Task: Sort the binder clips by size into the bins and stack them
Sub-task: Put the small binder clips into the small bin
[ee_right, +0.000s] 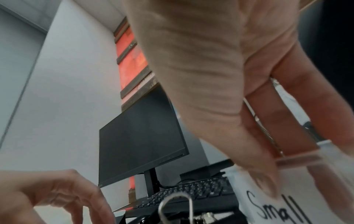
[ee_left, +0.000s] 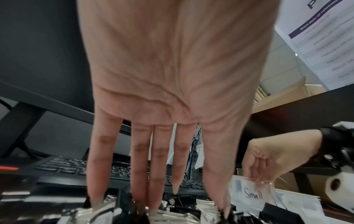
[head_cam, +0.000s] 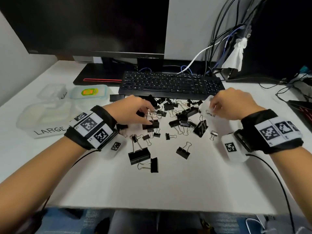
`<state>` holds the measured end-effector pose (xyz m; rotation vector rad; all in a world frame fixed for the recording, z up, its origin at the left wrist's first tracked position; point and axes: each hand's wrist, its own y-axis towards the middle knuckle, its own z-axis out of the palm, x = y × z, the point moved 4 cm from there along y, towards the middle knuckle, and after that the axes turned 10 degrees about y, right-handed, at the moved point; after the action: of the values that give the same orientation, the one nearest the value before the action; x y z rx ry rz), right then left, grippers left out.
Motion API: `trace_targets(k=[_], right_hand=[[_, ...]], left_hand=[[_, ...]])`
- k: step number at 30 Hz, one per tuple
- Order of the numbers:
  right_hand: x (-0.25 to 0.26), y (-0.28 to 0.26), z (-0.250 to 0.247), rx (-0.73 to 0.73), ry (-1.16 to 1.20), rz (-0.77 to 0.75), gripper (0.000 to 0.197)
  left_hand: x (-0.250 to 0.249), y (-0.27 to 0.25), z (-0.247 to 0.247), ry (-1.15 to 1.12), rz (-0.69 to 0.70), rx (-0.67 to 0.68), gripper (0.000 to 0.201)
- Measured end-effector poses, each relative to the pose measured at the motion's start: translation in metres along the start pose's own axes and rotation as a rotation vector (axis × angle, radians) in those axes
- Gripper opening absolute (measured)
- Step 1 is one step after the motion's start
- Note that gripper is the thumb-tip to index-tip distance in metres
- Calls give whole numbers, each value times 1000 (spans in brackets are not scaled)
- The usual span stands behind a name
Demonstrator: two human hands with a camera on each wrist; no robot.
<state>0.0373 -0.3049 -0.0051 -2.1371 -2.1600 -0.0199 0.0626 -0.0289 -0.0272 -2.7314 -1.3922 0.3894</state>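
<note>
Black binder clips (head_cam: 179, 114) of mixed sizes lie scattered on the white desk in front of the keyboard. My left hand (head_cam: 150, 115) reaches down into the left side of the pile. Its fingers are straight, and their tips touch clips (ee_left: 172, 216) in the left wrist view. My right hand (head_cam: 213, 105) holds the clear bin marked "Small" (head_cam: 210, 114) at the pile's right edge. The thumb lies on the labelled wall and the fingers go over the rim (ee_right: 298, 159). A clear bin marked "LARGE" (head_cam: 47, 122) sits at the left, with a smaller clear bin (head_cam: 52, 92) behind it.
A black keyboard (head_cam: 170, 85) lies right behind the pile, below a dark monitor (head_cam: 84, 24). A blue-rimmed lidded box (head_cam: 88, 92) sits left of the keyboard. Cables (head_cam: 219, 53) hang at the back right. Two big clips (head_cam: 139, 155) lie nearer the desk's front edge.
</note>
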Motion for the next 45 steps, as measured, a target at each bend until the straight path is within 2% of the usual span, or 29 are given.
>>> trace_targets(k=[3,7,12,18,20,26,33,39,45], right_hand=[[10,8,-11,-122,-71,-51,15],[35,11,-22,-135,-29,-182,18],[68,1,-25,-19,98,-366,15],[100,-26,-20,169,242,-554,12],[106,-37,-15,190,235,-598,13],[103,-64,-11,173,210,-627,21],[98,-91,-11,206,156,-676,19],[99,-87,-1,204,199,-677,18],[100,-58,-4,207,257,-709,20]], left_hand=[[1,10,-4,19,16,-6,50],[-1,19,-4,44,38,27,56],[-5,22,-2,130,100,75,58],[0,23,1,131,137,90,43],[-1,21,3,129,122,100,47],[-8,11,7,140,87,130,56],[-10,3,9,134,31,106,63],[-9,7,15,136,15,95,62],[-8,17,8,122,44,131,67]])
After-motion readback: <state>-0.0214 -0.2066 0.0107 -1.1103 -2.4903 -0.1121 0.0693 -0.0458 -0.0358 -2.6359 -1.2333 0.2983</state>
